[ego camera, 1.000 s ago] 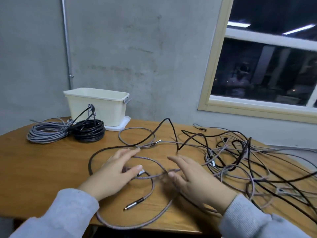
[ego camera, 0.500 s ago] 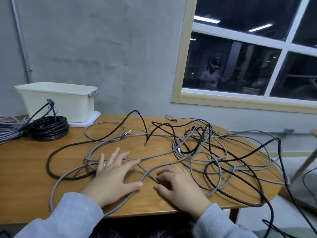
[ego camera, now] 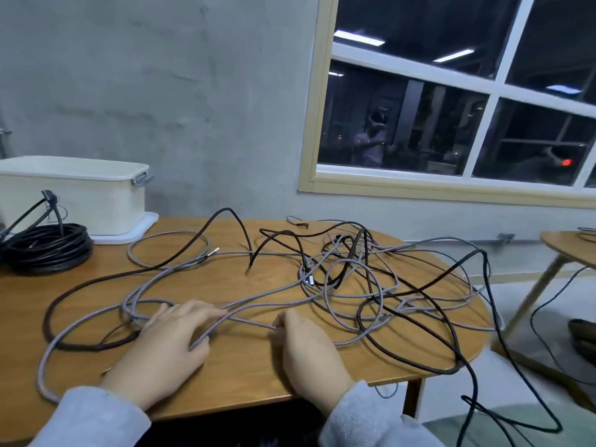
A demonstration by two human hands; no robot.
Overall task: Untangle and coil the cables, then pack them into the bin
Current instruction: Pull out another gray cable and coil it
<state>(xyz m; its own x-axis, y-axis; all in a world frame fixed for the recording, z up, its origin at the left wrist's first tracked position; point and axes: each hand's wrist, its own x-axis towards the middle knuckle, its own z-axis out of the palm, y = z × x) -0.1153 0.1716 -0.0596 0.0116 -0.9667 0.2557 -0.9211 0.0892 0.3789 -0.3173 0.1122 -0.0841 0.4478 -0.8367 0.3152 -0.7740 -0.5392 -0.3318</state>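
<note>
Head view: a rounded wooden table (ego camera: 225, 391) fills the lower half of the frame, with a grey wall behind it and a dark window (ego camera: 451, 117) at upper right. Across the table's centre and right lies a tangle of cables (ego camera: 361, 279), grey braided lines looped through black ones, some black strands running off the right edge toward the floor. A cream bin (ego camera: 74, 195) stands at the far left edge of the frame, set on its lid, and just in front of it rests a finished black coil (ego camera: 45, 246) with one end sticking up against the bin's wall. A second small table (ego camera: 571, 250) shows at the right edge.

In the lower centre, the left hand (ego camera: 167, 346) lies on the tabletop with its fingers reaching forward over a grey braided cable (ego camera: 251, 321), which passes between the thumb and the fingers; how firmly it is held cannot be told. The right hand (ego camera: 306, 346), just to its right, has its fingertips curled down onto the same grey cable, pinching it at the tabletop. Both wrists wear grey sleeves.
</note>
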